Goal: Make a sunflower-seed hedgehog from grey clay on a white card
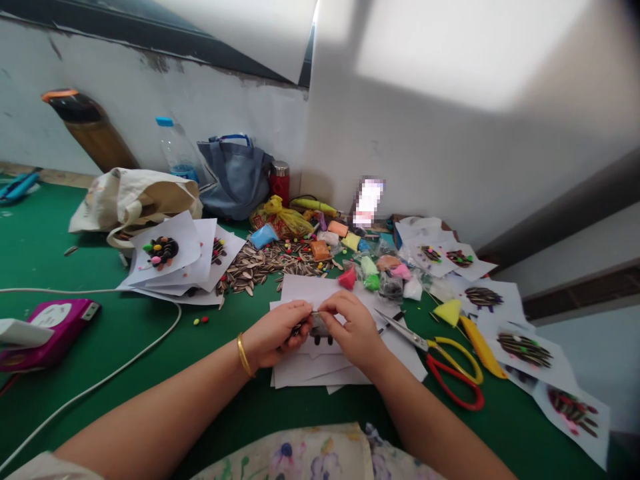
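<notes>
My left hand, with a gold bangle at the wrist, is closed; dark sunflower seeds show in its curled fingers. My right hand is closed in a pinch, its fingertips almost meeting the left ones over a small thing too small to make out. Below the fingertips, a greyish shape with dark pieces at its lower edge lies on a stack of white paper, partly hidden by my hands. Beyond the paper is a heap of striped sunflower seeds mixed with small coloured balls.
Red-and-yellow scissors lie right of the paper, near a yellow cutter. Coloured clay packets sit behind. Finished seed pictures line the right; more sheets lie left. A white cable crosses the green table.
</notes>
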Available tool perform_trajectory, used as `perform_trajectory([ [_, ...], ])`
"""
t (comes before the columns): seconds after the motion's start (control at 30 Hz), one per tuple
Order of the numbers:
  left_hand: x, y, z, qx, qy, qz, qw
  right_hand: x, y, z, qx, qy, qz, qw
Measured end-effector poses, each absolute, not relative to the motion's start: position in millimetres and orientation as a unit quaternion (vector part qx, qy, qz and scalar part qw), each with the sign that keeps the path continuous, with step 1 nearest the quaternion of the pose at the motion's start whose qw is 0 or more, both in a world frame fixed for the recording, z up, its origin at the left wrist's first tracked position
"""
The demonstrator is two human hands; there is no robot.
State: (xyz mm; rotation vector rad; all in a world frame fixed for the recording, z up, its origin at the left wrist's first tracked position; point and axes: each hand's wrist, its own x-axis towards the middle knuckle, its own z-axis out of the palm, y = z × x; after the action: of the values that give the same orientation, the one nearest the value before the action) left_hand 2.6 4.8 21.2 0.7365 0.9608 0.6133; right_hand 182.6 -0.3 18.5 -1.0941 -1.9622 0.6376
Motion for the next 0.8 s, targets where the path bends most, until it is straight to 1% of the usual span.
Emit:
perform_trajectory([
  [0.1, 1, 9, 22, 0.323, 0.457, 0.319, 0.765, 184, 1, 15, -0.448, -0.783, 0.213, 0.376],
  [0.2, -2, 14, 22, 0.272, 0.461, 0.374, 0.757, 186, 4, 8, -0.469, -0.806, 0.177, 0.316],
  [0.27, -4, 17, 21, 0.250, 0.457, 0.390, 0.759, 187, 6, 4, -0.476, -0.820, 0.156, 0.275],
  [0.57, -4, 18, 17, 0.245, 0.452, 0.391, 0.764, 181, 8, 2, -0.488, -0.839, 0.120, 0.208],
  [0.8, -6, 18, 15, 0.291, 0.466, 0.378, 0.745, 178, 6, 7, -0.493, -0.848, 0.099, 0.169],
])
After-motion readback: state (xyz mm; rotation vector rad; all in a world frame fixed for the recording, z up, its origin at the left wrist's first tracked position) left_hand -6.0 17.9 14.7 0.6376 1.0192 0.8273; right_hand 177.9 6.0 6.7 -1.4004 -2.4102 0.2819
